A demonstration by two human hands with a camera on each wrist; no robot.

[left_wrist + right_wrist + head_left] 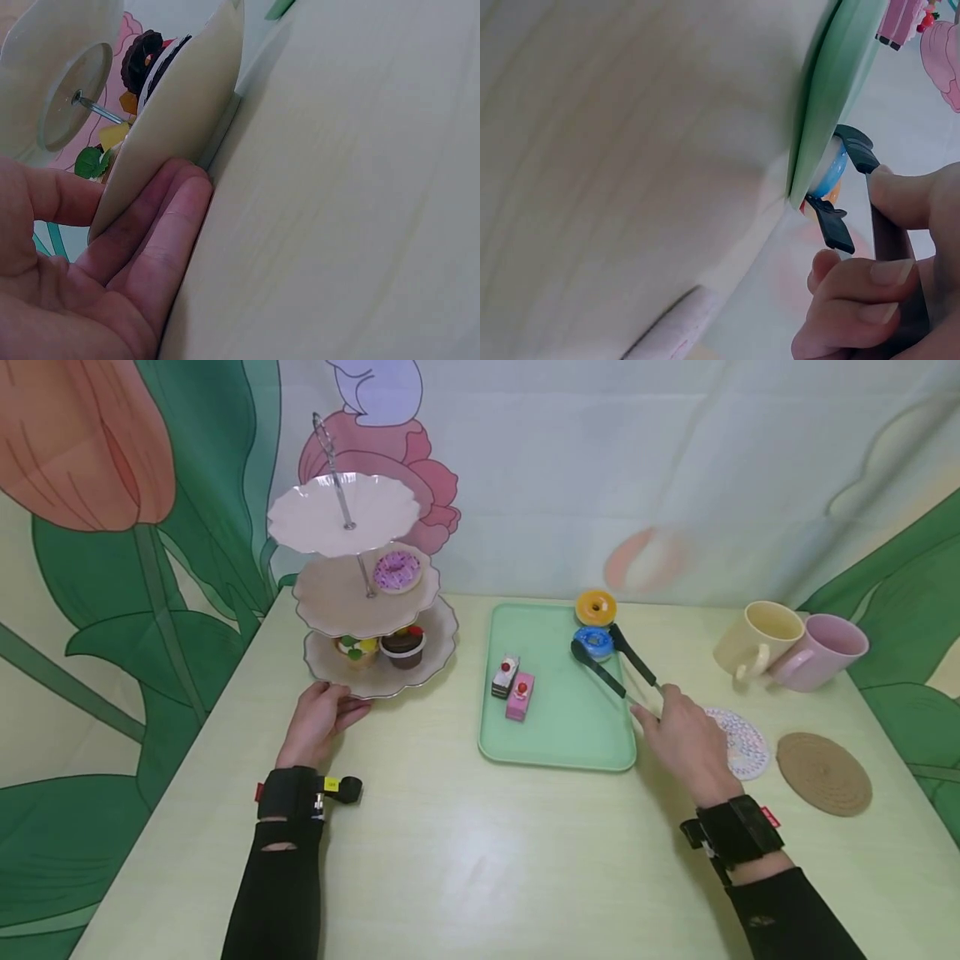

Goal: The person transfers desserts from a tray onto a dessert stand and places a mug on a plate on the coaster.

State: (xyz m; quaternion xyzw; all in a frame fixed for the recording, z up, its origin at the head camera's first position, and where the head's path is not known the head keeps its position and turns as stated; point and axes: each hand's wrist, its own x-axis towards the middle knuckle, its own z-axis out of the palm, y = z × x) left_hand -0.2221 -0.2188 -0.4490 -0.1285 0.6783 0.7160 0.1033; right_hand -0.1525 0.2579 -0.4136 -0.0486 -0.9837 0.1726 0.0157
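Note:
My left hand (315, 722) grips the rim of the bottom plate on a white three-tier cake stand (322, 597). In the left wrist view the thumb lies over that rim and the fingers (169, 232) lie beneath it. A pair of black-tipped tongs (636, 657) is held in my right hand (688, 739). Its tips stand on either side of a blue toy donut (596, 644) at the back right of the green tray (555, 745). An orange donut (597, 607) lies just behind the blue one. Two small toy cake slices (519, 697) sit side by side on the tray.
A purple donut (397, 571) sits on the stand's middle tier; a chocolate cupcake (403, 649) and a fruit-topped tart (357, 652) are on the bottom tier. Yellow (757, 635) and pink mugs (821, 652), a speckled coaster (742, 745) and a woven coaster (825, 774) are at right.

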